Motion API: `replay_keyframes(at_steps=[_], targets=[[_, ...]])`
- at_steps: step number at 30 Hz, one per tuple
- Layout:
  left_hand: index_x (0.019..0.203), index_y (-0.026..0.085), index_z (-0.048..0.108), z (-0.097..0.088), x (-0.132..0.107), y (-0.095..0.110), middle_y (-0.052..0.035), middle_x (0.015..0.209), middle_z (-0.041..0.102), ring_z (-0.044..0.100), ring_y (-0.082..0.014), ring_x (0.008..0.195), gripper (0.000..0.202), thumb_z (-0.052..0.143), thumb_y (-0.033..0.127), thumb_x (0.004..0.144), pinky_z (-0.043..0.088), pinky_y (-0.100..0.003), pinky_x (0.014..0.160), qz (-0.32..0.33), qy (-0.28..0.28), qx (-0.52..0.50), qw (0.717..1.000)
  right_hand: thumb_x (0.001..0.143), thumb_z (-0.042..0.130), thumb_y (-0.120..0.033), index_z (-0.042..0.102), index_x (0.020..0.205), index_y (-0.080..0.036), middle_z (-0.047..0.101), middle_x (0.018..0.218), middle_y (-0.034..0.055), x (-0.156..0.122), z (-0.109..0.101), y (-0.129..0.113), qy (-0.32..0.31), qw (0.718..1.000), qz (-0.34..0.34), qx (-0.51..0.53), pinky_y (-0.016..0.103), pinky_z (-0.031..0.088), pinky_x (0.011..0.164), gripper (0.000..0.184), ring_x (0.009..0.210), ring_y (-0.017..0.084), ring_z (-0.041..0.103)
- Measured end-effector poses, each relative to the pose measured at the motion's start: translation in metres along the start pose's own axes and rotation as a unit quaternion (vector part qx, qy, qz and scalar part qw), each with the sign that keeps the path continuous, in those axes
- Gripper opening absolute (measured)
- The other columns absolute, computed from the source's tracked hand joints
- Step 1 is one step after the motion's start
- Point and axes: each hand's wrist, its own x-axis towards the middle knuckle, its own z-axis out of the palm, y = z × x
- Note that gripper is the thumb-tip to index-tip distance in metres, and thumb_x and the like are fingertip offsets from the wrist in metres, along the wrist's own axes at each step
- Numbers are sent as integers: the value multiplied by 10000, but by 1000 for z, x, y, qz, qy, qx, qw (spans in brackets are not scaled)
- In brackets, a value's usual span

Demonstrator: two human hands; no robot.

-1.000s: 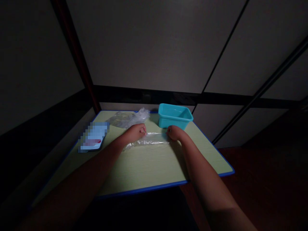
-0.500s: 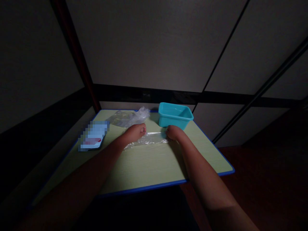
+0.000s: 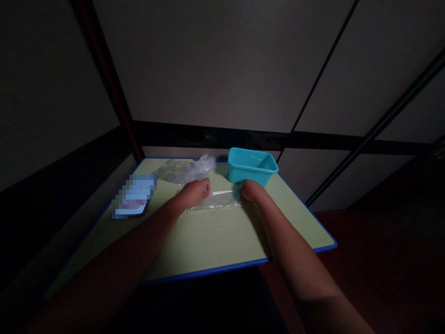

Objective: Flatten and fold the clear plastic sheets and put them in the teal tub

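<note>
A clear plastic bag [image 3: 224, 198] is stretched between my two hands, just above or on the table. My left hand [image 3: 197, 191] is closed on its left end, the thumb side facing up. At the other end, my right hand [image 3: 251, 190] grips the plastic with curled fingers, mostly hidden behind the back of the hand. Right behind my right hand stands a turquoise plastic basket [image 3: 251, 175], its inside partly visible. Beyond my left hand lies a crumpled clear plastic bag [image 3: 187, 170].
A phone [image 3: 137, 197] with a blurred-out screen lies at the table's left side. The pale table [image 3: 212, 241] has a blue edge. Close behind it rise light panels [image 3: 208, 65] with a dark horizontal strip.
Both hands keep their hold on the stretched plastic and have hardly moved. The whole view has shifted very slightly.
</note>
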Motion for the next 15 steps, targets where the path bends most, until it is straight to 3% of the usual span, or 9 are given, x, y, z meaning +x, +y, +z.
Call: replay_keyframes(at_steps=[6,15], targets=[[1086,199,596,-1,-2,2,-17,760,622,559,-175,698,318,550,166,772,360,-242,634,13,9,1,1000,812,522,-317,675,1045,-98,681,1004,185,-4,-3,-1,1,1000,12,10,283,451,667,355,878,274,640],[1119,220,611,1,-3,4,-35,879,670,604,-189,804,341,529,158,794,411,-247,734,29,-2,66,997,827,522,-314,656,1072,-108,650,1088,182,-12,-12,-1,-11,998,53,43,314,451,768,347,976,285,606]])
